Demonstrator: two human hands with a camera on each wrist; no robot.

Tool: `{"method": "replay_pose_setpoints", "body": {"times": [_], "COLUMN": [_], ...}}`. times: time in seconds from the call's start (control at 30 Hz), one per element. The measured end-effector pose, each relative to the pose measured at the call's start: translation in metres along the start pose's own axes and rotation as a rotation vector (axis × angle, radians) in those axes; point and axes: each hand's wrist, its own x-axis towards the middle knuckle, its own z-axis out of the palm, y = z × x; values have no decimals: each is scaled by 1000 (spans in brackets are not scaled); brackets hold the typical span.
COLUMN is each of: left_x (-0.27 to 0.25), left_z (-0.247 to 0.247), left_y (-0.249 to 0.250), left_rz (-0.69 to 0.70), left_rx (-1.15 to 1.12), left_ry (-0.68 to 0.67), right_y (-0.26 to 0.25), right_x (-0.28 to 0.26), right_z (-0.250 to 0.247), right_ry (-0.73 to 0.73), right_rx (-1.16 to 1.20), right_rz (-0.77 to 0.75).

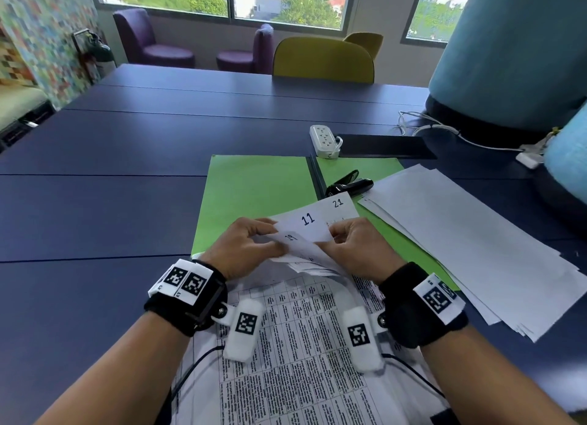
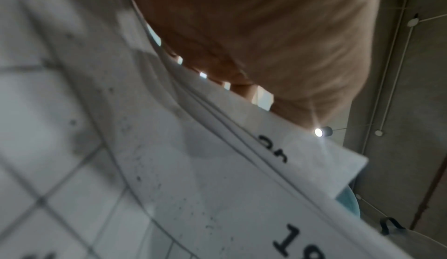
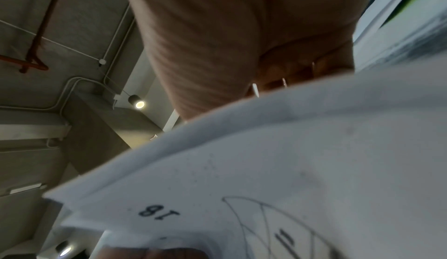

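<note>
Blue table (image 1: 127, 158) — both hands pinch numbered sheets (image 1: 309, 224), 11 showing.

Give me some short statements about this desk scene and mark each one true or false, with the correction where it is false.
1. The left hand and the right hand both pinch the sheets. True.
2. The folder is red. False: it is green.
3. One held sheet shows the number 11. True.
4. The power strip is black. False: it is white.
5. The stapler lies on the folder. True.
6. The paper stack lies left of the hands. False: it lies to their right.
</note>
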Motion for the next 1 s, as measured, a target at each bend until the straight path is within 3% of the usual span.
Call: {"method": "replay_pose_setpoints", "body": {"times": [0.07, 0.2, 0.33, 0.43, 0.53, 0.63, 0.73, 0.8, 0.93, 1.0], "left_x": [1, 2, 3, 5, 4, 4, 4, 4, 10, 15], "left_z": [0, -7, -9, -10, -10, -10, -11, -12, -16, -17], "left_y": [-3, -4, 2, 2, 4, 5, 6, 9, 3, -2], "left_rz": [-38, -16, -38, -8, -4, 23, 50, 79, 84, 102], "left_rx": [-59, 50, 57, 49, 50, 66, 93, 110, 127, 121], "left_ry": [-4, 2, 11, 17, 0, -8, 21, 22, 37, 50], "right_y": [0, -3, 3, 15, 22, 35, 34, 27, 11, 8], "right_x": [-7, -21, -30, -33, -45, -44, -36, -33, -37, -35], "right_z": [-3, -7, -23, -38, -40, -38, -34, -29, -21, -35], "right_ry": [-37, 188, 25, 132, 27, 133, 134, 161, 41, 112], "right_rx": [-27, 51, -77, 18, -52, -162, -28, 17, 24, 15], "right_rz": [-18, -91, -57, -1, 51, 69, 112, 96, 29, -12]}}
